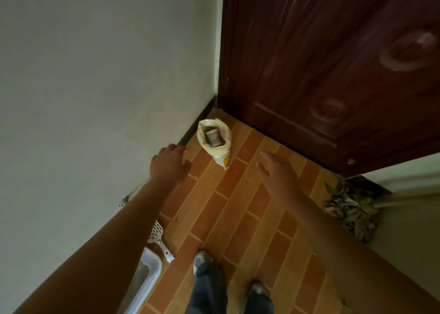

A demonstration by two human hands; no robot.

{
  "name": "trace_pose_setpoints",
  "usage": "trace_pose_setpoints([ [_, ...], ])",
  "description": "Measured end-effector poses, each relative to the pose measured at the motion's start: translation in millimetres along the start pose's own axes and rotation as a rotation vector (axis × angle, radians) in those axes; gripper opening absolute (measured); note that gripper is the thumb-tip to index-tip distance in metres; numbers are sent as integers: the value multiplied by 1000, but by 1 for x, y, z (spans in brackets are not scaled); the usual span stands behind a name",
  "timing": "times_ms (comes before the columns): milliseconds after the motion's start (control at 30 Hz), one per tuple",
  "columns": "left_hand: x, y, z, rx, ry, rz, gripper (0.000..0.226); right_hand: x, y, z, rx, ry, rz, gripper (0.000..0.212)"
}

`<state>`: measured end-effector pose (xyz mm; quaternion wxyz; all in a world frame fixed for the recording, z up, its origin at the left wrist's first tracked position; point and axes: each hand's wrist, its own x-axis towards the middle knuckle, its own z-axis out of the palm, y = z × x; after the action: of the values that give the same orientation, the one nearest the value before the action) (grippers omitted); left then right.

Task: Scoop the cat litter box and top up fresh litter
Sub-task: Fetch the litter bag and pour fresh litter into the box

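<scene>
An open pale yellow litter bag (215, 142) stands upright in the floor corner where the wall meets the door, with a small cup visible inside it. My left hand (170, 162) hangs just left of the bag, fingers apart, holding nothing. To the bag's right, my right hand (277, 168) is stretched out with spread fingers and is empty too. Neither hand touches the bag. A white slotted scoop (159, 236) leans by the wall near my feet. One white corner of the litter box (148, 275) shows at the bottom left, partly hidden by my left arm.
A dark red wooden door (328, 59) stands behind the bag. The grey wall (95, 75) runs along the left. A mop head of grey rags (352, 209) lies on the tiled floor at right. My two shoes (202, 259) stand on the orange tiles.
</scene>
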<state>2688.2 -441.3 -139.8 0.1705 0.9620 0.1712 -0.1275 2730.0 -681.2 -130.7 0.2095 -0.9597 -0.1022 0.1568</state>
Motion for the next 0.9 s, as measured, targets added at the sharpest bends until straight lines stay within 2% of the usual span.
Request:
trace_pose_setpoints([
  [167, 54, -16, 64, 24, 3, -33, 40, 64, 34, 67, 79, -16, 17, 44],
  [467, 177, -48, 246, 72, 41, 7, 40, 180, 114, 226, 257, 2, 22, 43],
  [633, 236, -65, 327, 93, 93, -4, 44, 243, 140, 290, 438, 50, 39, 46],
  [900, 299, -81, 383, -303, 157, -157, 44, 311, 138, 352, 576, 54, 111, 48],
])
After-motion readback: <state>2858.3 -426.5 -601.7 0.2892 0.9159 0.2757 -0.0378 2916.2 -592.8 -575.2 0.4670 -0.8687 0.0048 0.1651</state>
